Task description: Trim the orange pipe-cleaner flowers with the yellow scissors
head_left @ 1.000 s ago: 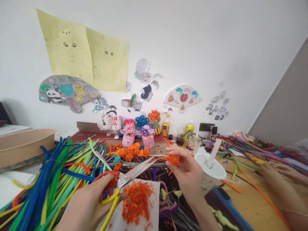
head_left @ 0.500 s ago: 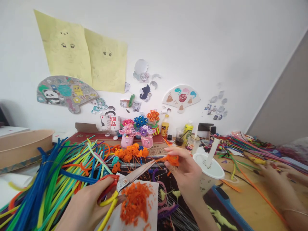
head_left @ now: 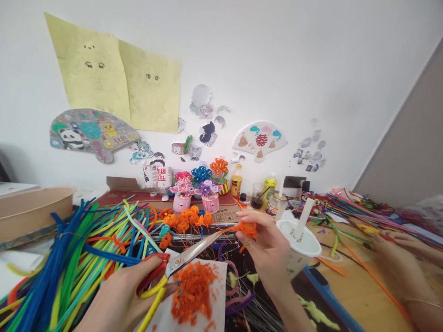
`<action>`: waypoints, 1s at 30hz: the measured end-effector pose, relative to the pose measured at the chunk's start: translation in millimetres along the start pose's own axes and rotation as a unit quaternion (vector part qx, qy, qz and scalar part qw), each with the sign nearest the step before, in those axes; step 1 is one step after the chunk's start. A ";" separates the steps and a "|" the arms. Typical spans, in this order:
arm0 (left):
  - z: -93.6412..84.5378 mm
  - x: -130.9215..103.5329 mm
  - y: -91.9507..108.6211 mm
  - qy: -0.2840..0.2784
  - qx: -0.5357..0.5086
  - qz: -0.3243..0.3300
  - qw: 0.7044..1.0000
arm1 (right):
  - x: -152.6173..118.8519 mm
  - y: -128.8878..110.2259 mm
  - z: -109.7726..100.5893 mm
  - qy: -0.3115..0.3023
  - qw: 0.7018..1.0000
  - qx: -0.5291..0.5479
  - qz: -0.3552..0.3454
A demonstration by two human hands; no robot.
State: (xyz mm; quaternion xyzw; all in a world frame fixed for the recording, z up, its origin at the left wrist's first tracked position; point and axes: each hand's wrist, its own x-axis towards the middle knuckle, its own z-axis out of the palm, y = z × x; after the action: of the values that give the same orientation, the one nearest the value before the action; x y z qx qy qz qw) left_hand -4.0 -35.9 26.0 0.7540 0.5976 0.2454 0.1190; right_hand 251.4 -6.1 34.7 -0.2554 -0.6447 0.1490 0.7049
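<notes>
My left hand (head_left: 133, 288) is wrapped round the red and yellow handles of a pair of scissors (head_left: 178, 260). The blades point up and right, their tips beside the orange stem of a fuzzy orange flower (head_left: 248, 229). Thumb and fingers of my right hand (head_left: 265, 240) pinch that flower. Under the blades, orange fuzz clippings (head_left: 195, 293) lie heaped on white paper (head_left: 218, 313). Behind the scissors sit several finished-looking orange flowers (head_left: 187, 218) on thin stems.
Bundled coloured pipe cleaners (head_left: 69, 267) cover the left side. A white-lidded cup (head_left: 299, 240) with a straw stands right of my right hand. Potted flowers (head_left: 210, 202) and bottles (head_left: 236, 181) line the back. At the far right are another person's hands (head_left: 398, 258).
The view has shifted slightly, and my left hand and the scissors sit a little further left. Both hands keep their hold.
</notes>
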 end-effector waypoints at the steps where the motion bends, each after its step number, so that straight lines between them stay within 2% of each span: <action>1: -0.1 -0.2 1.8 0.001 0.004 0.000 1.000 | 0.1 -0.1 0.1 0.001 1.000 0.000 0.003; 9: 0.5 0.3 5.3 -0.022 0.007 -0.001 1.000 | 1.9 -1.6 0.6 0.004 1.000 0.021 0.022; 14: 3.2 -1.9 2.0 -0.022 0.013 -0.006 1.000 | 0.5 1.2 5.4 0.013 0.985 0.125 0.122; 17: 4.4 -1.7 -0.1 -0.006 0.007 0.001 1.000 | -1.3 3.7 9.5 0.022 0.974 0.158 0.158; 21: 0.9 1.5 -0.3 -0.013 -0.002 -0.002 1.000 | -2.4 4.7 11.6 0.058 0.970 0.140 0.188; 24: -0.3 4.1 -1.9 -0.002 -0.027 -0.036 0.999 | -1.4 5.1 10.1 0.087 0.967 0.124 0.204; 27: 4.1 4.9 -7.5 0.003 -0.043 -0.062 0.997 | -0.1 5.3 8.8 0.093 0.966 0.122 0.210; 30: 10.2 3.3 -14.9 0.012 -0.016 -0.044 0.999 | 0.1 4.7 9.3 0.089 0.965 0.127 0.213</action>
State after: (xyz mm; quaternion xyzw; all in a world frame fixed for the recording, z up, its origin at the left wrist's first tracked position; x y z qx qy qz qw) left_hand -10.8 -27.7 11.1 0.7220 0.6275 0.2587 0.1343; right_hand 242.9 -0.7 32.5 -0.3072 -0.4857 0.3535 0.7381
